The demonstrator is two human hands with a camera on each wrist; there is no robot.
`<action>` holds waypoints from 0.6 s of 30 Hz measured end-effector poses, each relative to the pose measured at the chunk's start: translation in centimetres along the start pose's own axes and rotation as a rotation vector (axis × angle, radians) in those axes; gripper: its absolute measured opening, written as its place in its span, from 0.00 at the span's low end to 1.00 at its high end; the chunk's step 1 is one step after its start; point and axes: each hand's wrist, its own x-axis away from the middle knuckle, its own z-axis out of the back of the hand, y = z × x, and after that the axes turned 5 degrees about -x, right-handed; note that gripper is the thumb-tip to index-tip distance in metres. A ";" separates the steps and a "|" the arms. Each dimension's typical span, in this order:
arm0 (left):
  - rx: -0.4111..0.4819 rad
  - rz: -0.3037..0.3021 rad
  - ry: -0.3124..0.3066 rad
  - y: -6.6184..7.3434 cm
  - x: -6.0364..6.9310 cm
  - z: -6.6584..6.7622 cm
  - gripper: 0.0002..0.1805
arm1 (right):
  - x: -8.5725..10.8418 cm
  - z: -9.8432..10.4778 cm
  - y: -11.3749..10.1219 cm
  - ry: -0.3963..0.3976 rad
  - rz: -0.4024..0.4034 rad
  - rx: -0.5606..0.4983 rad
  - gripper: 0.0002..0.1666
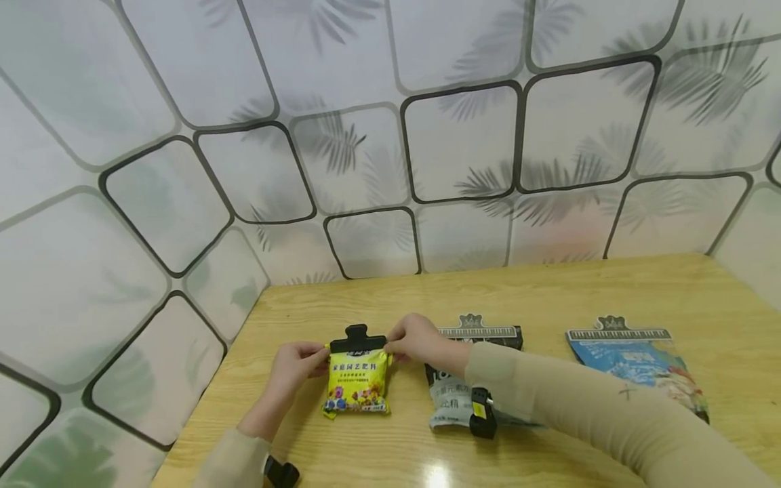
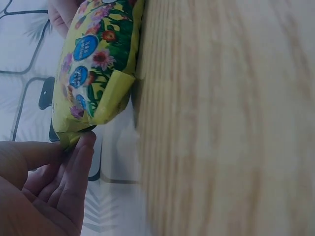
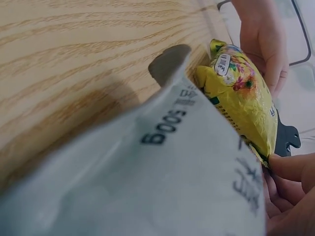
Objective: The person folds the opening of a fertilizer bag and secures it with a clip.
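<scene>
A small yellow bag (image 1: 358, 381) printed with flowers lies on the table, its top edge in a black clip (image 1: 357, 343). My left hand (image 1: 293, 369) pinches the bag's upper left corner between thumb and fingers; the left wrist view shows this left hand (image 2: 49, 182) at a corner of the yellow bag (image 2: 101, 54). At the upper right corner, my right hand (image 1: 419, 341) pinches the bag's edge beside the clip. In the right wrist view the thumb of the right hand (image 3: 294, 189) presses on the bag (image 3: 246, 101), and part of the black clip (image 3: 284, 139) shows behind.
Right of the yellow bag lies a grey and black bag (image 1: 448, 400) with a piano-key clip (image 1: 482, 332), partly under my right forearm. Farther right is a blue bag (image 1: 628, 359) with a similar clip (image 1: 617, 333). A patterned wall covering (image 1: 464, 146) stands behind the wooden table (image 1: 293, 312).
</scene>
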 end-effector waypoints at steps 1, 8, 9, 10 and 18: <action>-0.002 0.003 -0.005 0.0 0.0 0.0 0.11 | 0.0 0.0 0.1 0.002 -0.004 0.001 0.11; -0.045 0.022 -0.016 0.0 0.0 0.0 0.10 | 0.1 -0.2 0.2 0.000 -0.009 -0.005 0.12; -0.051 0.024 -0.015 0.1 0.0 0.0 0.10 | 0.1 -0.2 0.2 0.000 -0.008 -0.005 0.12; -0.057 0.025 -0.014 0.1 0.0 0.0 0.10 | 0.0 -0.2 0.2 -0.001 -0.009 -0.004 0.12; -0.107 0.041 -0.024 -0.1 -0.4 -0.1 0.10 | -0.2 -0.3 0.5 -0.011 -0.008 0.009 0.09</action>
